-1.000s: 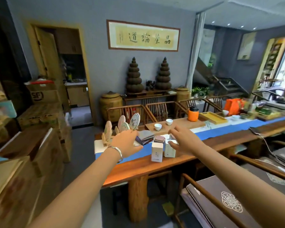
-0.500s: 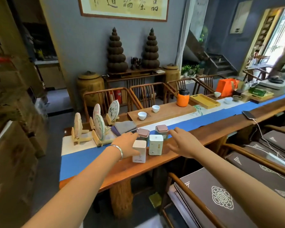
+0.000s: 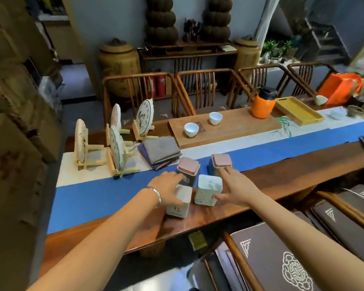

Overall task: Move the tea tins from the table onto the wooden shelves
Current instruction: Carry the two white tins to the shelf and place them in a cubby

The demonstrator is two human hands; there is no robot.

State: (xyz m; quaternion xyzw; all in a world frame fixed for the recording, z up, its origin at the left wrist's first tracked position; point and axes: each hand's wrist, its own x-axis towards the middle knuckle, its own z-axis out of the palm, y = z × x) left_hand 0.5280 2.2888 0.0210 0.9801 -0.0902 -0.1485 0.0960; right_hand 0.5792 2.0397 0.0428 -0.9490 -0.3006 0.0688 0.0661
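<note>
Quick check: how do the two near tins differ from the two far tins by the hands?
The near tins are pale, cream to whitish all over; the far tins have dark bodies with pink lids. The near tins stand on bare wood at the table edge; the far tins stand on the blue runner. All four are square, upright and clustered between the left hand and right hand.

Both bare arms are stretched forward, converging toward the middle of the view. The left hand [image 3: 166, 189] is held palm down with the fingers spread and curved, the thumb pressed against a white tin [image 3: 180, 203]; a thin silver bracelet [image 3: 156, 195] is worn on its wrist. The right hand [image 3: 236, 190] is opened wide, the index finger extended to a pink-lidded tin [image 3: 221, 161] and the thumb laid on a second white tin [image 3: 208, 190]. Neither hand is closed.
</note>
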